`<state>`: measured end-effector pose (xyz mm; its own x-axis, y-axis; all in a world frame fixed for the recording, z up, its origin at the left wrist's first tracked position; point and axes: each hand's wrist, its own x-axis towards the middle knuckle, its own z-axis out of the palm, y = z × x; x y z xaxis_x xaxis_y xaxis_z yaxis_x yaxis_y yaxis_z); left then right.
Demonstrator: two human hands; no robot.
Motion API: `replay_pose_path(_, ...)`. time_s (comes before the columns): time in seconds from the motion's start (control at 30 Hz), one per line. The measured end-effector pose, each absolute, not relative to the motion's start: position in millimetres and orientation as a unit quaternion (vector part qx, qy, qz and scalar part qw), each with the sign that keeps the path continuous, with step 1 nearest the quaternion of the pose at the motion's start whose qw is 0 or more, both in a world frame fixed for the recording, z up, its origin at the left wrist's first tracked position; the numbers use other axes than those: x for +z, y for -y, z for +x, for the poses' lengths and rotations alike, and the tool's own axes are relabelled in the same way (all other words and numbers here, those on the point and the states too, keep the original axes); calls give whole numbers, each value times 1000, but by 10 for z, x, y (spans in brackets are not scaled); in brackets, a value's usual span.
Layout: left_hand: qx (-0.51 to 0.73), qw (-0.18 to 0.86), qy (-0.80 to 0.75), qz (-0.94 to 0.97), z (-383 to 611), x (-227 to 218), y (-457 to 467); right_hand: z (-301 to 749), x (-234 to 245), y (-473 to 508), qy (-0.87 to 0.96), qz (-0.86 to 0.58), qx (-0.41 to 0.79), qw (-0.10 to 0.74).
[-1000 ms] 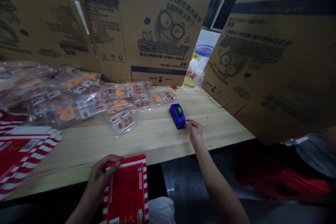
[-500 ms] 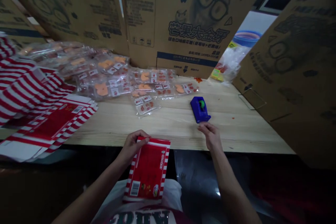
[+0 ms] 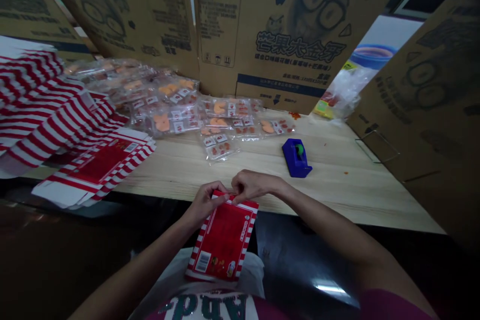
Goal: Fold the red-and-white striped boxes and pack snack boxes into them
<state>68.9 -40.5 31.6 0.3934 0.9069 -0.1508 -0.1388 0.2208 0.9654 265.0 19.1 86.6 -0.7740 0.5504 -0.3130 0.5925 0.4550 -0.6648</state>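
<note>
Both my hands are at the top edge of a red-and-white striped carton (image 3: 224,242), which rests upright against my lap. My left hand (image 3: 205,203) grips its left corner. My right hand (image 3: 253,185) curls over the edge, its fingertips pressing on the card next to my left hand. A blue tape dispenser (image 3: 296,158) with a green core stands on the wooden table (image 3: 337,195), to the right of and beyond my right hand. Clear packets of orange sweets (image 3: 221,132) lie beyond my hands.
A stack of flat striped cartons (image 3: 98,167) lies at the table's left edge, with more (image 3: 45,102) behind it. Large printed cardboard boxes (image 3: 292,35) stand along the back and right. A plastic bag (image 3: 347,92) and a blue-rimmed tub (image 3: 371,55) sit beyond the table's far corner.
My right hand has moved left from beside the tape dispenser to the carton's top edge. The carton has come closer to my body, and the view has turned left.
</note>
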Motion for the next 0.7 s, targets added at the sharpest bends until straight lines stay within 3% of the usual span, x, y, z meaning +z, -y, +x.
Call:
replay_pose_path(0.17,381,677,-401,485,673,349,430,2729,718,-175,-794,356,-490,-50)
replay_pose_path(0.33,387,652,-347,552,685,379,418,2786,495,-176,-595,293,-749,-6)
replay_pose_path(0.43,394,650,-326,562,668,378,426,2764,297,-80,-447,281,-848,-49)
replay_pose_path(0.57,408,642,-340,553,625,405,473,2735,132,117,-358,313,-868,-143)
replay_pose_path(0.7,422,655,-343,525,612,452,456,2802,143,132,-376,405,-809,-200)
